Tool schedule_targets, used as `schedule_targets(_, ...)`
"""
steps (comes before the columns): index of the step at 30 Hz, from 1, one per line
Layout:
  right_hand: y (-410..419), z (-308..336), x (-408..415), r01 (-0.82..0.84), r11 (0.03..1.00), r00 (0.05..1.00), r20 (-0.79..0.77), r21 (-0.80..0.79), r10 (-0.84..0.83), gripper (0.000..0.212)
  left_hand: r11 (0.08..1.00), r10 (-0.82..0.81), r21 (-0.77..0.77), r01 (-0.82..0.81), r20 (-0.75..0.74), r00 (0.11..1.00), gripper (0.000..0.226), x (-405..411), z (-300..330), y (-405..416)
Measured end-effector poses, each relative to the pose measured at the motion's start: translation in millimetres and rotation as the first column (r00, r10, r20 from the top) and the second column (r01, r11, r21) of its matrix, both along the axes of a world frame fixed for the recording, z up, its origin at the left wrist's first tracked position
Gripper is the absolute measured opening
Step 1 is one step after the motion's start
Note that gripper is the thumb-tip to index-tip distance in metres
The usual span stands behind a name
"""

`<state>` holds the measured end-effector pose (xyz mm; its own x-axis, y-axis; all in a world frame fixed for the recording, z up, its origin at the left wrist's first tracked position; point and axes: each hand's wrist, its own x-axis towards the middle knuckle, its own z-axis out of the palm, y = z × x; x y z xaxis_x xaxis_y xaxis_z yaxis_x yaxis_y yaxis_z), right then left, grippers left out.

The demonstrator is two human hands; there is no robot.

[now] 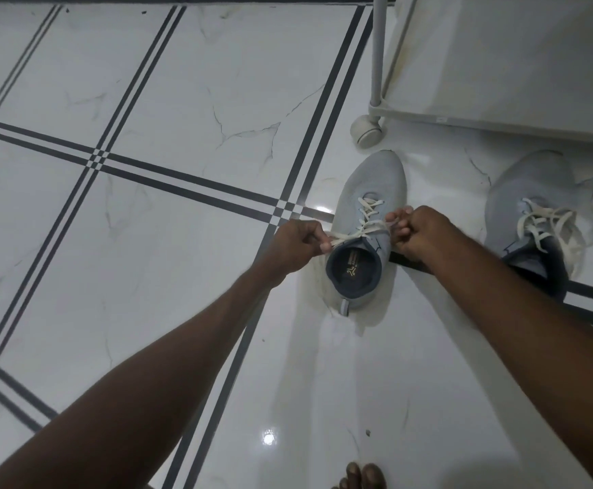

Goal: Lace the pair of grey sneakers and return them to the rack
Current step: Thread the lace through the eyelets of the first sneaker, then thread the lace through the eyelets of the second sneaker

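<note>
Two grey sneakers stand on the white tiled floor, toes pointing away from me. The left sneaker (369, 192) has a white lace (367, 213) crossed up its front. My left hand (296, 247) pinches one lace end at the shoe's left side. My right hand (416, 232) grips the other lace end at the shoe's right side, and the lace is pulled taut between them. The right sneaker (531, 185) stands further right with its white laces lying loose in a tangle; my right forearm covers part of its heel.
The white rack (464, 121) on a caster wheel (367, 131) stands just beyond the sneakers at the upper right, with an upright pole (378, 47). My bare toes (362, 476) show at the bottom edge. Glossy tiles with dark stripes spread to the left.
</note>
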<state>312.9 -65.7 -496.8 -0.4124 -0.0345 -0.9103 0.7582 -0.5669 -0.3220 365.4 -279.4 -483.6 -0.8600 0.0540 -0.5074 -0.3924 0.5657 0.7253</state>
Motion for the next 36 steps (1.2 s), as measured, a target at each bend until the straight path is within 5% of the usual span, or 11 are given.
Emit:
schedule_targets(8,-10.2,-7.2,0.9,0.018,0.997,0.999,0.027,0.073,-0.02,0.039,0.998,0.047,-0.049,-0.047,0.009,0.999,0.022,4.3,-9.7,-4.2)
schedule_targets(14,0.0,-5.6,-16.3,-0.316,0.93,0.945,-0.027,0.186,0.327,0.025,0.981,-0.057,-0.191,0.044,-0.067,0.996,0.02,-30.2,13.6,-5.4)
schedule_targets(18,26.1,33.8,-48.4,-0.59,0.621,0.728,0.007,0.517,0.686,0.005,0.947,-0.098,-0.32,0.016,-0.243,0.965,0.022,-63.5,51.4,21.1)
schedule_targets(21,64.1,72.8,-68.8,-0.684,0.375,0.464,-0.022,0.626,0.885,0.013,0.918,-0.281,-0.346,0.191,-0.231,0.931,0.017,-83.9,63.5,70.7)
schedule_targets(26,141.5,95.5,-50.0,-0.587,0.067,0.222,0.081,0.807,0.972,0.01,0.792,-0.593,-0.366,0.489,-0.268,0.759,0.013,-93.9,66.7,163.0)
schedule_targets(30,195.2,77.3,0.8,-0.361,-0.011,0.276,0.118,0.932,0.954,0.012,0.669,-0.743,-0.354,0.654,-0.296,0.6,0.019,-80.4,53.5,218.8)
schedule_targets(36,225.6,41.4,48.4,-0.267,0.088,0.47,0.05,0.96,0.881,0.012,0.5,-0.866,-0.54,0.677,-0.293,0.406,0.024,-58.2,19.8,251.2)
